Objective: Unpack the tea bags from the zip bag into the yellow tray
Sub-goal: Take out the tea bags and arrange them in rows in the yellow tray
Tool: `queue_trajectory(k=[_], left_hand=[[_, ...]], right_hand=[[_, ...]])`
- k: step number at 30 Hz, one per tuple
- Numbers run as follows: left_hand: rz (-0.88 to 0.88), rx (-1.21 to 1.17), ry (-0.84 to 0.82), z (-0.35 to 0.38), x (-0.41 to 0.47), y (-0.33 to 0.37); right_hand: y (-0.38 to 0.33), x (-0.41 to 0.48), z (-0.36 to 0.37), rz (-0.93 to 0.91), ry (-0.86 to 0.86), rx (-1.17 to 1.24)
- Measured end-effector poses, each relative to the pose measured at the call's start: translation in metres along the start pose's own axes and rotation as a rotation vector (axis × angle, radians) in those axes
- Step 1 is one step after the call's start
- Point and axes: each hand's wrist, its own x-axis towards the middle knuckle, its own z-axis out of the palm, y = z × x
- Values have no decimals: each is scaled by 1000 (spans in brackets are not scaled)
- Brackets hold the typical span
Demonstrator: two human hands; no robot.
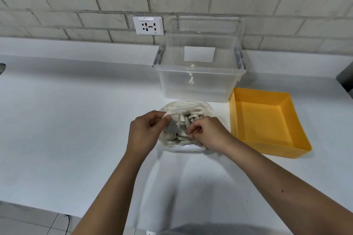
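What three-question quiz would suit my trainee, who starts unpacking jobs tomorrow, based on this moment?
1. True or false: the yellow tray already holds some tea bags.
2. What stands directly behind the zip bag, towards the wall? A) a clear plastic bin B) a kettle C) a cardboard box
3. Fill in: the yellow tray lies on the person's ___ side of the zip bag.

Key: 1 false, the tray is empty; 2 A; 3 right.
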Motion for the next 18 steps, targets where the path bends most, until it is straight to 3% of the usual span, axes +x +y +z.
queue_trajectory(k=[12, 18], left_hand=[[-76, -46, 12, -1, 5, -3], [-90, -93, -13, -4, 5, 2]], right_hand=[[1, 2, 7, -98, -61, -183], [-6, -6, -28, 15, -53, 318]])
